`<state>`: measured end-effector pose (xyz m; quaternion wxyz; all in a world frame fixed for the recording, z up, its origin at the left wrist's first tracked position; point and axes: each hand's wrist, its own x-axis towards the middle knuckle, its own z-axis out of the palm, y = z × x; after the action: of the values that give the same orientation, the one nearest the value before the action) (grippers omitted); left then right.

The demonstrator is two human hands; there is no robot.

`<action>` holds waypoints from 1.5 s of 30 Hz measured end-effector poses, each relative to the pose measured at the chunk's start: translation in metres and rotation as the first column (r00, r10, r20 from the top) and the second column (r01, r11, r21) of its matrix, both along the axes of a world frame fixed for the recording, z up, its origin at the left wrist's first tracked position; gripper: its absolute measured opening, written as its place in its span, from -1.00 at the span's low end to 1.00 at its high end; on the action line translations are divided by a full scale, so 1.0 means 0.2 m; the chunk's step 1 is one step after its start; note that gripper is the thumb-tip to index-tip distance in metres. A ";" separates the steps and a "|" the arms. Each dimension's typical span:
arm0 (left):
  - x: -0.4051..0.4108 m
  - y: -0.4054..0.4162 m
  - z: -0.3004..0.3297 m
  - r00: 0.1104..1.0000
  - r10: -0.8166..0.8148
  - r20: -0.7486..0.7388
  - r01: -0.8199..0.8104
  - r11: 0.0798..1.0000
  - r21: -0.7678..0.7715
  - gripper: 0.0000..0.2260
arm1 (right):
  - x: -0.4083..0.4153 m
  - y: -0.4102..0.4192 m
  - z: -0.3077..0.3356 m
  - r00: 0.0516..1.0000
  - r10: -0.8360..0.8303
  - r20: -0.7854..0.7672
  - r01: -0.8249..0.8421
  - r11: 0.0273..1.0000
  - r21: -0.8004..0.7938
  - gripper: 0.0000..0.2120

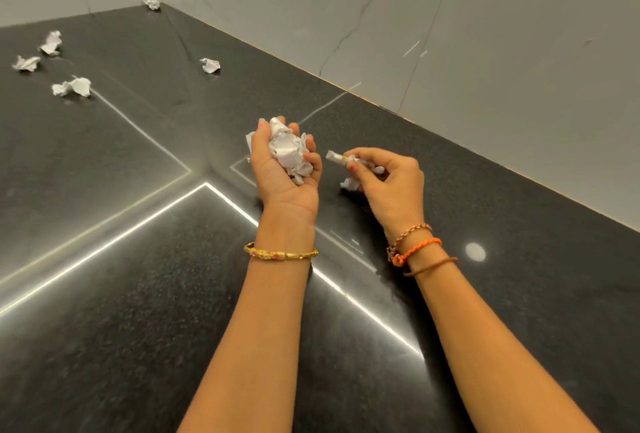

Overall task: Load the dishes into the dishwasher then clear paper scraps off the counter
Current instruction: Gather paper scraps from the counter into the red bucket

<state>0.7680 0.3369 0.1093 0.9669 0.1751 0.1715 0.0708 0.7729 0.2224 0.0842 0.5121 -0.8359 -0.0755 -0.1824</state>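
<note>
My left hand is palm up above the black counter, cupped around a wad of crumpled white paper scraps. Just to its right, my right hand pinches a small rolled paper scrap between thumb and fingers. Another crumpled scrap shows under the right hand; whether it is held or lying on the counter I cannot tell. Several more crumpled scraps lie on the counter farther away: one mid-counter, one in the far corner, and three at the far left.
A grey marbled wall runs along the back and right side of the counter and meets in a corner at the top left. Bright light strips reflect off the polished counter surface. No dishes or dishwasher are in view.
</note>
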 end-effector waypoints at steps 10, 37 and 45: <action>-0.10 0.09 0.01 0.997 0.062 0.039 -0.060 0.997 -0.051 -0.80 | -0.15 0.02 -0.01 0.997 0.017 0.079 0.012 0.937 -0.349 -0.84; -0.63 0.38 -0.02 0.882 -0.463 -0.095 0.469 0.881 0.061 -0.73 | -0.58 0.36 0.02 0.968 -0.242 -0.066 0.184 0.864 -0.468 -0.75; -0.46 0.89 0.00 0.896 -0.431 -0.111 0.440 0.893 0.090 -0.77 | -0.52 0.88 0.16 0.995 -0.094 -0.022 0.096 0.943 0.319 -0.81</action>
<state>0.6766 0.5153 0.1096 0.9382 0.2663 0.1660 -0.1458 0.6692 0.3985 0.1168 0.6317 -0.7451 -0.0030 -0.2138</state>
